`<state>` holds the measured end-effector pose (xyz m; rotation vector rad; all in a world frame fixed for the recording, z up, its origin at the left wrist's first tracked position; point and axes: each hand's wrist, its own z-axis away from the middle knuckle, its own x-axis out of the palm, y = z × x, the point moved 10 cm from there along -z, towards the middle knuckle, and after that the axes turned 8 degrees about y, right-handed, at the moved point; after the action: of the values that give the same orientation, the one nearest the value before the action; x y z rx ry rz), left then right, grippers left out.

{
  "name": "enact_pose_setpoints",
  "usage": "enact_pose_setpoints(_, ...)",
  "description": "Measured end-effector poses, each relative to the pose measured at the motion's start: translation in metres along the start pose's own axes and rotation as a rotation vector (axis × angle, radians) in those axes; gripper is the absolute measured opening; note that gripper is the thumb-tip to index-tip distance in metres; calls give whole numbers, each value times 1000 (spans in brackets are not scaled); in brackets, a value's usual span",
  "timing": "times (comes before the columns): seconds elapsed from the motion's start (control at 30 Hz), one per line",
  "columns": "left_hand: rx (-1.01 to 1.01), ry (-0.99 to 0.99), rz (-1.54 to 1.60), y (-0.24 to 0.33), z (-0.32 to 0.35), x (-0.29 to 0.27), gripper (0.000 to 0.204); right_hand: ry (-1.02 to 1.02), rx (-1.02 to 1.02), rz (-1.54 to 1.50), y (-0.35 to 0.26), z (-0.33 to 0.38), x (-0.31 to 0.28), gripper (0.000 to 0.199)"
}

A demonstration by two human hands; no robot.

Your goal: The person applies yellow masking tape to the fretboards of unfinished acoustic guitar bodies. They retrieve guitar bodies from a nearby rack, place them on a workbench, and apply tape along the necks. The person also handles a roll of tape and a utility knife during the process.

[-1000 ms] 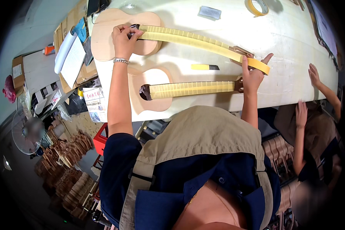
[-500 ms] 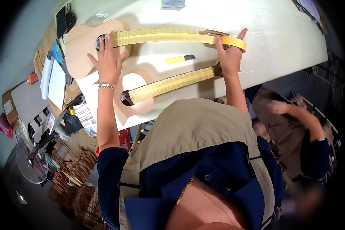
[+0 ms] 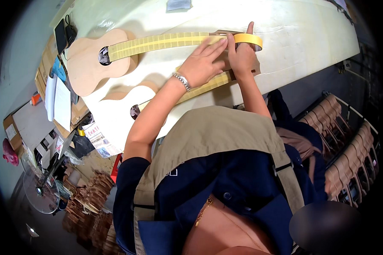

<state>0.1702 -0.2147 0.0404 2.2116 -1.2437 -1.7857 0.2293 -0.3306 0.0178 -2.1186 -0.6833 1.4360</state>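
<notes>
Seen from above at a pale workbench (image 3: 293,38): two unfinished small guitars lying side by side, necks pointing to the right. Far guitar (image 3: 89,68) with its neck wrapped in yellow masking tape (image 3: 166,42) from the soundhole out toward the headstock. Left hand (image 3: 200,63), a metal bracelet at the wrist, laid flat with fingers extended and pressed on the taped neck near its far end. Right hand (image 3: 240,55) just beside it, touching, fingers curled around the tape roll (image 3: 249,40) held at the headstock, index finger raised upright behind the roll. Near guitar (image 3: 127,106) partly hidden beneath the left forearm, its own neck also taped yellow. Black device with cord (image 3: 64,32) at the bench's left end, papers and cardboard (image 3: 61,104) stacked just beyond the edge. Standing fan (image 3: 40,191) on the floor below, stacks of wooden parts (image 3: 93,191) near it. Racks of wooden necks (image 3: 349,148) at right.
</notes>
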Motion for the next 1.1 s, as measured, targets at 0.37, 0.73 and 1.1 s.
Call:
enact_pose_setpoints(0.37, -327, -294, -454, -54, 45, 25, 21, -49, 9, -126, 5, 7, 6, 63)
enact_pose_setpoints(0.73, -957, 227, 554, -71, 38, -7, 37, -32, -23, -110, 11, 8, 13, 63)
enact_pose_setpoints(1.1, -978, 199, 706, -75, 28, 14, 62, -13, -29, -108, 8, 7, 10, 53)
